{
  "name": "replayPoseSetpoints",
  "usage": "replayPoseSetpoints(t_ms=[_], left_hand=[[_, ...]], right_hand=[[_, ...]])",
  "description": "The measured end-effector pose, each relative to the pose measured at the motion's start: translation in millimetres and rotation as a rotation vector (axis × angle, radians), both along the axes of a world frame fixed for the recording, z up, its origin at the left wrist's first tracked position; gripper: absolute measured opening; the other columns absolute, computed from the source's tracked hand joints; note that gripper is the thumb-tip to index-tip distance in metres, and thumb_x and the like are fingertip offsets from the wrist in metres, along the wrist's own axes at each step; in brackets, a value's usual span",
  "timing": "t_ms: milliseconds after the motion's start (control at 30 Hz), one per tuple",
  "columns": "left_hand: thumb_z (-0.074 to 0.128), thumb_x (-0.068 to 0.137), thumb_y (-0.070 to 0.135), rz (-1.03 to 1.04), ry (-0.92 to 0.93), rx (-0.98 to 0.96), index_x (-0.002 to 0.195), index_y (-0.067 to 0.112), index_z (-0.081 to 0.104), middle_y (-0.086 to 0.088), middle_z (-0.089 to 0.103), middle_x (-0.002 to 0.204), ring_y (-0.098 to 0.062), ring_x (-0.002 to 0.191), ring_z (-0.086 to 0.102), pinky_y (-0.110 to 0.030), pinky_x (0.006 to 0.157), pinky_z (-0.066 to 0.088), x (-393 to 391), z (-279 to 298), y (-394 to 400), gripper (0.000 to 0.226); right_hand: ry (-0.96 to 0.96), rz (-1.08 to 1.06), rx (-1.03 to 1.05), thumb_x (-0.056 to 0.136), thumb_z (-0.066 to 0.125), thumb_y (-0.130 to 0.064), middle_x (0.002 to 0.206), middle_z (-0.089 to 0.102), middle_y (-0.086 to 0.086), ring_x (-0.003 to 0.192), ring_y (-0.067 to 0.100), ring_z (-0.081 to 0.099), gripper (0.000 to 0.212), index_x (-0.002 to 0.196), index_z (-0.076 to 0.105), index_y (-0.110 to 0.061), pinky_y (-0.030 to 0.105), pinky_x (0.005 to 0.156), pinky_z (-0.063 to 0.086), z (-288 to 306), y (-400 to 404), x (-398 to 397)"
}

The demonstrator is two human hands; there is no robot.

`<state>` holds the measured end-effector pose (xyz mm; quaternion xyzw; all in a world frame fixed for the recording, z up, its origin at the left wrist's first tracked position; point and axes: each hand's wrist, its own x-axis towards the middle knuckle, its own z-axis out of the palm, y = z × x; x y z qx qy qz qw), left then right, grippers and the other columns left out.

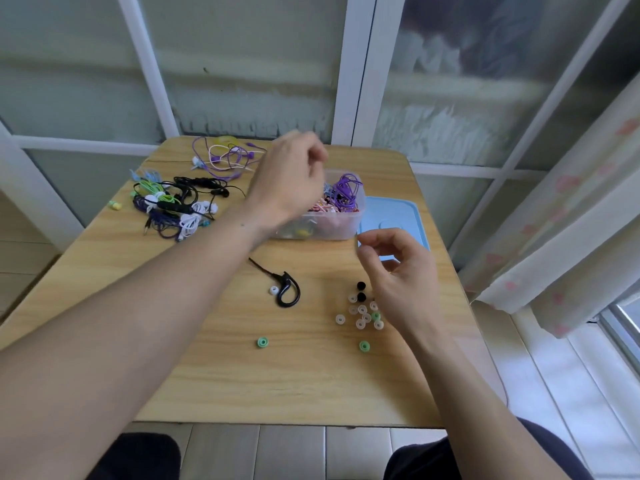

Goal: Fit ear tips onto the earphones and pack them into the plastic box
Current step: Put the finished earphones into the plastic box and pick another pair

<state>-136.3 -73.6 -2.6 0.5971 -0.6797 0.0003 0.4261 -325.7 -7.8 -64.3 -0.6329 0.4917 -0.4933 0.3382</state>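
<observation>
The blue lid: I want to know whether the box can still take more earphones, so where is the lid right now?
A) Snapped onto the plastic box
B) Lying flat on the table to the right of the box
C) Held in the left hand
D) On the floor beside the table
B: the blue lid lies flat on the table just right of the open plastic box, which holds coiled earphones.

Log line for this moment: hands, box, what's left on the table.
left hand over plastic box, grip unclear | right hand above ear tips, empty | black ear-hook earphone unpacked | lid off
</observation>
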Motion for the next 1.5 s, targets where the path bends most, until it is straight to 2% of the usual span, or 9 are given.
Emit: replayPoseSetpoints(t_ms=[133,333,600,733,900,1000,1200,1400,1500], left_hand=[[0.051,0.077,-0.005,0.191,-0.047,0.232,0.103,0.012,0.067,-0.008,0.065,0.106,-0.025,0.1,0.058,-0.04,0.09,0.049,65.6,-17.0,33.2,0.034],[0.054,0.077,-0.002,0.253,-0.411,0.675,0.14,0.027,0.045,-0.002,0.04,0.144,-0.029,0.131,0.026,-0.045,0.109,0.025,123.6,-46.9,65.3,0.07],[0.075,0.079,0.024,0.317,-0.225,0.377,0.121,0.013,0.059,-0.014,0.049,0.118,-0.033,0.12,0.041,-0.039,0.103,0.033,144.3,-54.1,64.4,0.047],[0.072,0.077,0.043,0.448,-0.258,0.513,0.122,0.01,0.053,-0.016,0.051,0.123,-0.035,0.121,0.044,-0.042,0.101,0.038,160.3,-61.4,69.1,0.059],[0.068,0.079,0.016,0.419,-0.244,0.341,0.092,0.009,0.072,-0.01,0.07,0.093,-0.032,0.094,0.063,-0.038,0.079,0.051,157.4,-69.9,78.4,0.016],[0.067,0.079,0.012,0.415,-0.222,0.304,0.084,0.011,0.074,-0.008,0.069,0.085,-0.031,0.088,0.062,-0.034,0.074,0.048,158.8,-70.2,78.8,0.009],[0.064,0.086,0.018,0.429,0.13,0.109,0.088,0.013,0.067,0.001,0.059,0.085,-0.018,0.079,0.052,-0.024,0.069,0.035,152.1,-45.5,84.6,0.006],[0.054,0.087,0.015,0.348,0.772,0.155,0.073,0.017,0.055,0.0,0.061,0.074,-0.018,0.061,0.065,-0.029,0.053,0.042,148.7,-37.2,81.2,0.014],[0.048,0.088,0.011,0.281,0.912,0.186,0.075,0.013,0.052,-0.007,0.06,0.08,-0.021,0.052,0.066,-0.028,0.045,0.04,147.4,-34.7,82.6,0.014]], right_hand=[[0.02,-0.016,-0.016,0.091,0.067,-0.009,0.09,0.07,-0.008,0.08,0.004,0.065,0.014,0.091,0.07,-0.022,0.011,0.062,0.043,-1.9,1.9,1.2],[0.05,-0.027,-0.031,0.09,0.066,-0.01,0.089,0.07,-0.01,0.081,0.006,0.065,0.018,0.09,0.07,-0.027,0.014,0.067,0.045,-6.3,2.1,5.0],[0.073,-0.004,-0.031,0.09,0.066,-0.01,0.089,0.071,-0.008,0.08,0.007,0.065,0.019,0.089,0.07,-0.028,0.023,0.069,0.048,-11.2,2.7,11.3],[0.074,0.013,-0.035,0.09,0.066,-0.009,0.091,0.071,-0.006,0.081,0.007,0.065,0.019,0.089,0.07,-0.028,0.022,0.071,0.049,-10.4,1.6,11.7],[0.083,0.035,-0.051,0.09,0.067,-0.007,0.091,0.072,-0.006,0.082,0.006,0.064,0.023,0.087,0.069,-0.03,0.02,0.072,0.049,-8.8,3.0,15.5],[0.09,0.033,-0.054,0.09,0.067,-0.007,0.092,0.072,-0.008,0.083,0.007,0.065,0.022,0.086,0.069,-0.029,0.026,0.074,0.051,-9.5,3.8,15.4],[0.074,0.026,-0.066,0.09,0.067,-0.006,0.091,0.072,-0.009,0.083,0.009,0.065,0.022,0.085,0.069,-0.027,0.028,0.073,0.051,-9.3,4.6,12.7],[0.06,0.029,-0.058,0.09,0.066,-0.005,0.091,0.072,-0.008,0.081,0.007,0.065,0.018,0.087,0.07,-0.023,0.027,0.073,0.051,-9.7,6.3,12.6],[0.059,0.027,-0.059,0.09,0.067,-0.005,0.091,0.072,-0.008,0.081,0.007,0.065,0.018,0.087,0.07,-0.022,0.026,0.073,0.05,-9.8,7.0,12.2]])
